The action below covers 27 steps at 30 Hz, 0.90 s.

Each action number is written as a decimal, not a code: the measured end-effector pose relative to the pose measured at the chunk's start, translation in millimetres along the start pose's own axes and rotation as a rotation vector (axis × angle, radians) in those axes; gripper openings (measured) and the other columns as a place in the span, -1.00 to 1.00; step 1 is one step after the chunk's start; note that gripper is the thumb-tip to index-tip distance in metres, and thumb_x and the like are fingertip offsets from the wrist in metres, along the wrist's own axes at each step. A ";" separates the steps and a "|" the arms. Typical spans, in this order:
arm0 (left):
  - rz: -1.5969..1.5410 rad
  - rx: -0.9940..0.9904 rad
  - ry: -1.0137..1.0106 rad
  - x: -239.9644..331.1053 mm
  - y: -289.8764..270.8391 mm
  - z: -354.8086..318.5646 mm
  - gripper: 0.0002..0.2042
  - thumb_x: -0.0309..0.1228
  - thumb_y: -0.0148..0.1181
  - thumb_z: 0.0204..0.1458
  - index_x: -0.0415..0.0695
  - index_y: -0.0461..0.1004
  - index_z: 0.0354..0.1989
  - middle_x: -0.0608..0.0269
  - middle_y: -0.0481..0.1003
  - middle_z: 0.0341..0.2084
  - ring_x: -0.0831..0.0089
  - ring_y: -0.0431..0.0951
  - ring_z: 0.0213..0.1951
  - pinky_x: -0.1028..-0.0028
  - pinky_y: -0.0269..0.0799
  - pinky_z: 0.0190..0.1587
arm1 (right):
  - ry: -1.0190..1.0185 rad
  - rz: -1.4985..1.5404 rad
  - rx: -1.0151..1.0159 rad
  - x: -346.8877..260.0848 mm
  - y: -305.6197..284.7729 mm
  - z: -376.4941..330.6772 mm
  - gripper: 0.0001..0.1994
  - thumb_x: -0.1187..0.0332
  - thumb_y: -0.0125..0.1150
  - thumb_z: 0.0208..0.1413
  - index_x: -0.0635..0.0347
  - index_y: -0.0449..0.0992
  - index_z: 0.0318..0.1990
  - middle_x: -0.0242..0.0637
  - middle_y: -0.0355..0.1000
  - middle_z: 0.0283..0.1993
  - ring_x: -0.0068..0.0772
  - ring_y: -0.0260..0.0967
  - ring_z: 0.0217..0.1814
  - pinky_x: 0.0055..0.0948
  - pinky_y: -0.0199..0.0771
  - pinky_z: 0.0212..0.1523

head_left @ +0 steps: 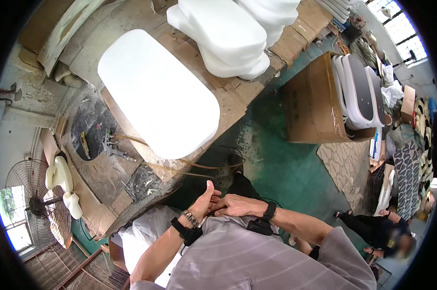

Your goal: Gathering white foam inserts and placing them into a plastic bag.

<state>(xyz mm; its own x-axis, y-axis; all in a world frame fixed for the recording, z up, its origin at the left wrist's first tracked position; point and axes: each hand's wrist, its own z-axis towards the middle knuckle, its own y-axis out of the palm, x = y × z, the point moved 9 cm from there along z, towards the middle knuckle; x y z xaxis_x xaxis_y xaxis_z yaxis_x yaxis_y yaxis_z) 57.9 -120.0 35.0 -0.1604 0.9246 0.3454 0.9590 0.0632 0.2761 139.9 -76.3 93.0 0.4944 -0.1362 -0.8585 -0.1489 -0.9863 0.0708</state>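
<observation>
Above green floor (281, 169), hands seemingly touching, empty.

Large brown cardboard box (311, 101) on green floor, right of workbench, lying on side, open end facing right, w/ white-edged dark panels sticking out. Smaller tan carton (408, 102) far right near window, poss. w/ red label, too small to tell. No signs or screens.

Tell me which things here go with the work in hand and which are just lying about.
In hand: left hand and right hand, touching each other in front of the body, holding nothing; nearest is the white foam pad on the workbench.

Lying about: foam stack, cardboard box, fan, hose.
</observation>
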 end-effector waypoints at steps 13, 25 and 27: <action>0.607 -0.122 0.395 8.8 -35.5 -100.0 -0.53 -0.08 0.34 0.20 -0.25 0.59 0.08 0.16 0.53 -0.06 0.38 0.53 -0.03 0.39 0.46 -0.03 | 0.173 0.016 0.611 70.2 -75.3 -136.4 -0.60 0.09 0.18 0.36 0.27 0.66 0.03 -0.11 0.63 -0.04 -0.25 0.57 0.00 -0.30 0.53 0.01; 0.431 -0.216 0.353 -38.2 -54.6 -80.6 -0.32 0.15 0.33 0.13 -0.30 0.56 0.11 0.23 0.62 -0.13 0.47 0.54 -0.09 0.44 0.43 0.03 | 0.426 0.026 0.750 147.2 -17.3 -157.3 -0.64 0.14 0.19 0.28 0.31 0.67 -0.13 -0.01 0.65 -0.23 -0.03 0.61 -0.16 -0.13 0.56 -0.12; 0.330 -0.231 0.285 -51.4 -61.3 -70.4 -0.29 0.22 0.27 0.14 -0.28 0.56 0.10 0.24 0.62 -0.14 0.48 0.55 -0.09 0.43 0.42 0.04 | 0.455 -0.084 0.761 158.4 -15.0 -152.7 -0.67 0.17 0.19 0.26 0.29 0.67 -0.12 0.04 0.64 -0.22 0.06 0.61 -0.14 -0.09 0.56 -0.11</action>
<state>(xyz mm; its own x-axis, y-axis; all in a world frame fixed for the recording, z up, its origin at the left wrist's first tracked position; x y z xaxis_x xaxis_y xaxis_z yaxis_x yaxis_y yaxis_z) -9.0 -197.8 63.4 0.0551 0.7399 0.6704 0.8978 -0.3305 0.2910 351.3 -97.3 33.5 0.7972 -0.2500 -0.5495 -0.5457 -0.6877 -0.4788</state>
